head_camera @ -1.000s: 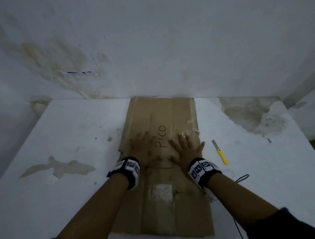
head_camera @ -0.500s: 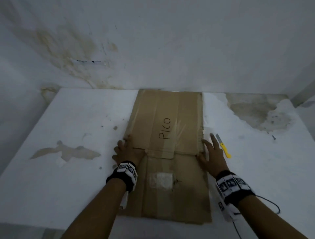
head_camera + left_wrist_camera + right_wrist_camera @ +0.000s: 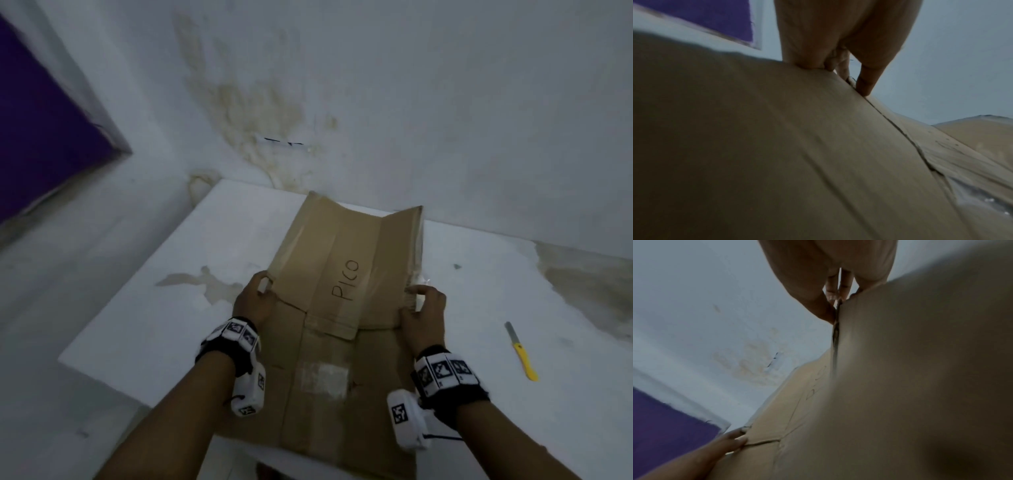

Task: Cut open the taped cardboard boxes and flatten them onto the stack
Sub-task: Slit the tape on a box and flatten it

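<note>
The flat cardboard box (image 3: 346, 308) marked "PICO" is gripped at its left edge by the left hand (image 3: 255, 301) and at its right edge by the right hand (image 3: 424, 311), above the table's (image 3: 144, 325) near edge. A yellow knife (image 3: 520, 351) is laid near the right edge.

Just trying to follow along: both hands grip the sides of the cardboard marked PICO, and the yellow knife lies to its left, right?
Not quite. The yellow knife lies to the right of the cardboard, as the head view shows. The left hand and right hand do grip its sides.
</note>
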